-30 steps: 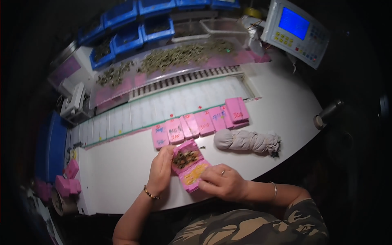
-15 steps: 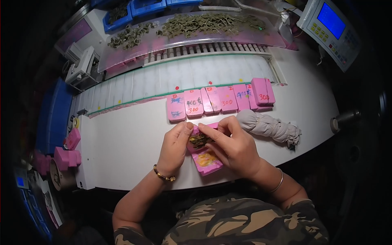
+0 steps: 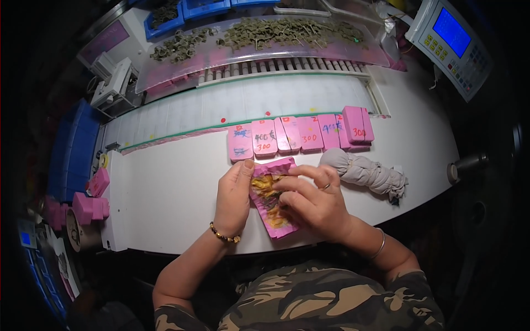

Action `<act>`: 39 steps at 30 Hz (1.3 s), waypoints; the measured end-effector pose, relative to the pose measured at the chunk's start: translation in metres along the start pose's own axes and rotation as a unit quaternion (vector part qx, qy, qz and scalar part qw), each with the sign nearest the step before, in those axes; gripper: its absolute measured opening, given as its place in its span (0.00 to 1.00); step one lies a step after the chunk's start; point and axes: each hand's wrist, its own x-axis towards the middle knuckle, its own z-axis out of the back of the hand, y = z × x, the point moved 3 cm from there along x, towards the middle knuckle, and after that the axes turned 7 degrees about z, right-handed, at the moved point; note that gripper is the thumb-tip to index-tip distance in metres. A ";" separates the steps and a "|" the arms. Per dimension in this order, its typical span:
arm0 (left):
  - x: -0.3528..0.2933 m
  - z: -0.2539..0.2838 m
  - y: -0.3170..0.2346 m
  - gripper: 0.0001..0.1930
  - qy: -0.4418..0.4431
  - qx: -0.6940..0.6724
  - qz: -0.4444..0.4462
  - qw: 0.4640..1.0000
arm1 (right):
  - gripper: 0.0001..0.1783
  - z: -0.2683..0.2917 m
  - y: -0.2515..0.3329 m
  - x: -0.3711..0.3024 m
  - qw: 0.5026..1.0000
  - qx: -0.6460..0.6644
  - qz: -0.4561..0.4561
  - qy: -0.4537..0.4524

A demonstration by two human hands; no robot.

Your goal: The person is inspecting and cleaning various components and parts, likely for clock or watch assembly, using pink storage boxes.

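Head view: the left hand (image 3: pixel 234 193) grips the pink mould (image 3: pixel 276 217) by its upper left edge, over the counter (image 3: pixel 165 193); the right hand (image 3: pixel 316 203) curls across it, its grip unclear. Probably light and rubbery, best held by its rims.

Pink mould (image 3: pixel 265 186), hinged open, yellow-stained inside

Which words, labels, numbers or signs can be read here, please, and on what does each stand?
I won't copy the wording, but it stands here:
Leftmost pink block: blue handwriting, red mark.
Second block: dark handwriting, red number, red mark.
Third block: red mark.
Fourth block: red number, red mark.
Fifth block: blue handwriting, red mark.
Rightmost block: red number.
Screen and yellow keys: too small to read.
Held pink case: none visible.
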 end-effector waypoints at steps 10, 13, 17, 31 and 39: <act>-0.026 0.004 -0.028 0.11 -0.087 0.379 -0.451 0.803 | 0.08 0.021 -0.051 0.020 0.703 0.568 -0.334 -0.268; -0.041 -0.008 -0.022 0.17 0.030 0.483 -0.482 0.730 | 0.08 0.015 -0.066 0.018 0.651 0.632 -0.364 -0.214; -0.037 -0.018 -0.025 0.14 0.061 0.464 -0.371 0.802 | 0.07 0.000 -0.065 0.007 0.657 0.625 -0.406 -0.118; -0.014 -0.026 -0.022 0.05 0.035 0.035 0.012 0.999 | 0.07 0.018 -0.031 0.022 0.989 -0.056 -0.069 -0.117; -0.006 -0.016 -0.029 0.05 -0.026 0.172 -0.140 0.975 | 0.05 0.042 -0.059 0.020 0.988 0.032 -0.129 -0.080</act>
